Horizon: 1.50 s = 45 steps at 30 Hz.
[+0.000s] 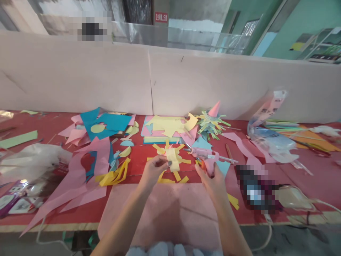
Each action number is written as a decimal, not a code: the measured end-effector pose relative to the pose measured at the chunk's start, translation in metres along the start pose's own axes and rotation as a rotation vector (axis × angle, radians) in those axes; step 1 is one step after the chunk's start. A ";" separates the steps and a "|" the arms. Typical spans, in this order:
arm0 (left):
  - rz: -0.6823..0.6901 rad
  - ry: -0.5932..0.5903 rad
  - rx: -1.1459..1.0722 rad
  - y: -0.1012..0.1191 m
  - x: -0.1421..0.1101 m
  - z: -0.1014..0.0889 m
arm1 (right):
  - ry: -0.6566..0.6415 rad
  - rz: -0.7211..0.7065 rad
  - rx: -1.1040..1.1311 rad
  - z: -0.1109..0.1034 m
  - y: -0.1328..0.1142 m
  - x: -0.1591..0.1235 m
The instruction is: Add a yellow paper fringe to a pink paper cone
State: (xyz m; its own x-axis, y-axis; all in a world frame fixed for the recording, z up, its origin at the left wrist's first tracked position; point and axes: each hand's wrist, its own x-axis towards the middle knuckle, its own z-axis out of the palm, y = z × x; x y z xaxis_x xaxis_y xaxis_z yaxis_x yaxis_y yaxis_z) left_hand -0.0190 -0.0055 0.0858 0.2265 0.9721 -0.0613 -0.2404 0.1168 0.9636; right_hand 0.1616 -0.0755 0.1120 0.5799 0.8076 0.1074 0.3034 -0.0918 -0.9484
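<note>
My left hand point(154, 171) pinches a yellow paper sun shape point(172, 158) with strips radiating from it, held just above the red table point(135, 161). My right hand point(213, 179) is wrapped round the handle of a pink glue gun point(206, 155), whose nozzle points left toward the yellow paper. A pink paper sheet point(170, 206) lies on the table edge under both forearms.
Cut paper scraps in pink, blue and yellow point(101, 142) cover the left and middle. A pile of strips with a pink cone point(213, 119) sits behind. Plastic bags point(271, 138) lie right, another bag point(32, 161) left. A beige partition wall point(149, 78) backs the table.
</note>
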 end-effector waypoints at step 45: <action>0.072 0.027 0.176 0.000 0.002 -0.008 | 0.019 -0.191 -0.537 -0.010 0.003 -0.007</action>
State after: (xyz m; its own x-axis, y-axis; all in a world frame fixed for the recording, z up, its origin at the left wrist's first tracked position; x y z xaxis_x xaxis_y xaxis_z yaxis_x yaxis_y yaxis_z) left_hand -0.0257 -0.0018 0.0834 0.1892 0.9819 0.0047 -0.0857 0.0117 0.9963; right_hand 0.1662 -0.0874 0.1114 0.4892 0.8288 0.2717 0.7428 -0.2326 -0.6278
